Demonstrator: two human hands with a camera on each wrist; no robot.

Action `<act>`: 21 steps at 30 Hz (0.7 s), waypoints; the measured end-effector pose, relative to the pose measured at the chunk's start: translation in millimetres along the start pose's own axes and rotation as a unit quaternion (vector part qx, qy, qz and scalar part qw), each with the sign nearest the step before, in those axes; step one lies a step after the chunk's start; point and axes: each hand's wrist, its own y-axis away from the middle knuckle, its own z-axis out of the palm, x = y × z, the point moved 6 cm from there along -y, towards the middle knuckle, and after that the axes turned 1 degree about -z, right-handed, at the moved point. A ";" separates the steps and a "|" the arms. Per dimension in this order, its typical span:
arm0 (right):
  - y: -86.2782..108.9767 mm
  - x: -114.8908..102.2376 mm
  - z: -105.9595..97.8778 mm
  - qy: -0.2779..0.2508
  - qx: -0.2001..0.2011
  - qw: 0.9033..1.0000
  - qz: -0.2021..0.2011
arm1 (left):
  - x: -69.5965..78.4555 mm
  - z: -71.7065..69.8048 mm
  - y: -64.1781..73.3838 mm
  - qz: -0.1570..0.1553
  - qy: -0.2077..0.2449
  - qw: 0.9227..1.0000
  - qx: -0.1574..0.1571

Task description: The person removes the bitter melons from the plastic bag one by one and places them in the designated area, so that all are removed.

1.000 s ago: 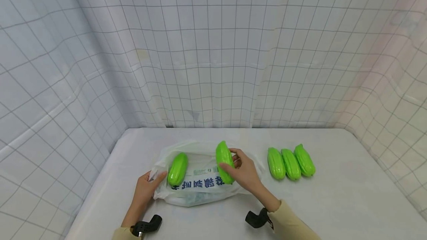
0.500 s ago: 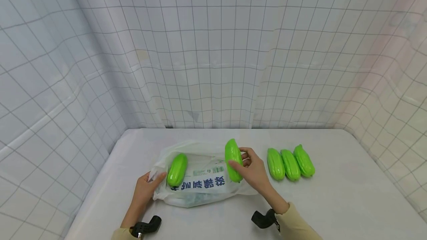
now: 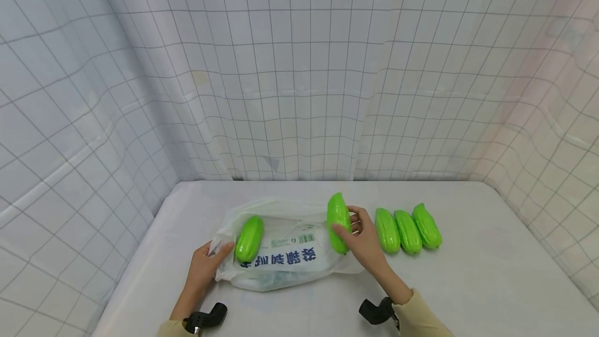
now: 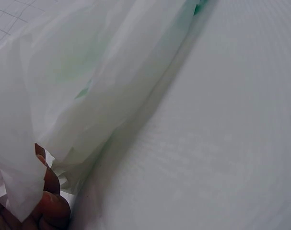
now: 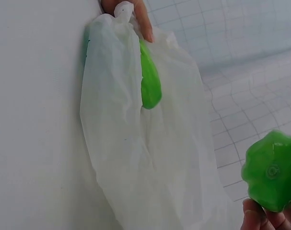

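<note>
A white plastic bag (image 3: 267, 279) with blue print lies with its mouth spread. My left hand (image 3: 205, 264) grips the bag's left edge between thumb and fingers; the left wrist view shows fingers (image 4: 54, 206) behind the thin plastic (image 4: 102, 62). Inside the bag at its left rests one glossy, ribbed green cucumber-like vegetable (image 3: 249, 238). Over the bag's right end, my right hand (image 3: 364, 241) holds a matching green vegetable (image 3: 338, 220) upright between thumb and fingers. From the right wrist camera its lobed end (image 5: 270, 172) shows, apart from the bag (image 5: 116, 120).
Three more green vegetables (image 3: 408, 231) lie side by side on the white table (image 3: 477, 274), just right of my right hand. White grid-patterned curtains (image 3: 299, 92) close off the back and both sides. A black wrist device (image 3: 376, 311) sits on each forearm.
My right hand has moved right, carrying the green vegetable from over the bag's middle to over its right end. More of the bag's print shows. The left hand stays at the bag's edge.
</note>
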 end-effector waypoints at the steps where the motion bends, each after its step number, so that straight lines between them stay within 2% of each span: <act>1: 0.2 -2.1 -2.3 -0.005 0.003 1.000 0.005 | -0.1 -0.1 -0.1 -0.002 0.001 1.000 0.000; 6: 2.7 -11.4 -16.3 -0.022 0.017 0.999 0.024 | -1.3 -0.1 -1.6 -0.007 -0.003 1.000 -0.004; 14: 4.2 14.3 -35.9 -0.018 0.045 0.998 0.031 | -0.8 0.1 -0.6 -0.008 -0.005 1.000 -0.010; 21: 8.6 20.7 -55.7 -0.005 0.068 0.997 0.047 | -1.7 0.5 -0.6 0.002 0.007 1.000 -0.007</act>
